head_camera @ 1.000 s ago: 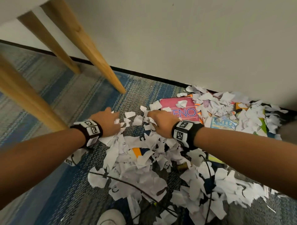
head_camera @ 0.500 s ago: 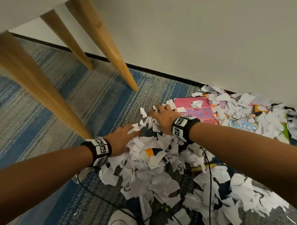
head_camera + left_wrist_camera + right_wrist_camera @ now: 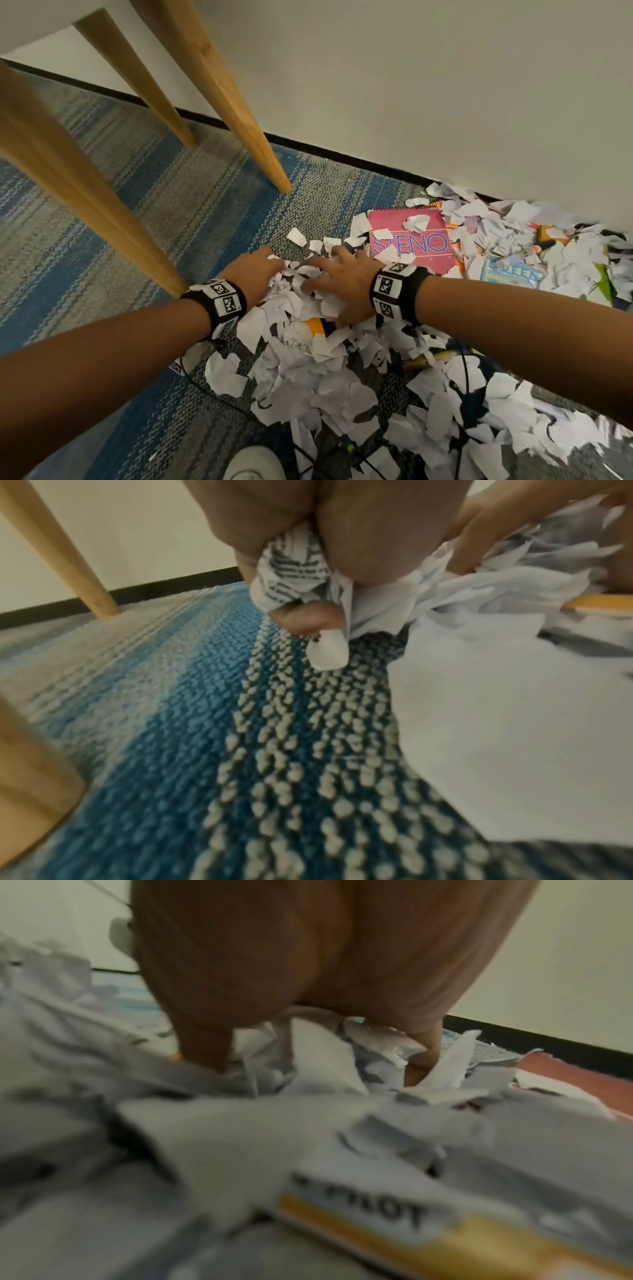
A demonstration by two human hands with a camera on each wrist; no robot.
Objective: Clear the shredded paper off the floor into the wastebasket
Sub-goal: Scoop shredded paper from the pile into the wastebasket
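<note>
Shredded paper (image 3: 318,373) heaped on blue-and-grey striped carpet (image 3: 164,192), spreading from near the pink STENO notebook (image 3: 411,236) toward the camera and along the wall (image 3: 411,85) beyond the notebook. Left hand (image 3: 251,274) at the heap's edge farthest from the notebook, fingers (image 3: 308,615) curled around a wad of printed and plain scraps, seen pinched against the palm in the left wrist view. Right hand (image 3: 339,277) just beside the notebook's near corner, palm down on the heap, fingers (image 3: 337,253) spread and bent into the scraps; grip on any piece not discernible, right wrist view blurred, with only the palm (image 3: 308,961) and scraps below it. Both hands close together, scraps bunched between them. Marker-printed black wristbands (image 3: 222,301) on both wrists. Orange-and-white box lettered PILOT (image 3: 394,1221) partly buried in the heap, below the right wrist. Light blue booklet (image 3: 510,274) and other coloured items half covered by scraps, on the notebook's side away from the hands. Three wooden table legs (image 3: 239,120) on the carpet, well apart from the notebook, on the left hand's side. Black cables (image 3: 462,377) across the heap nearest the camera. White shoe toe (image 3: 253,462) at the lower frame edge.
</note>
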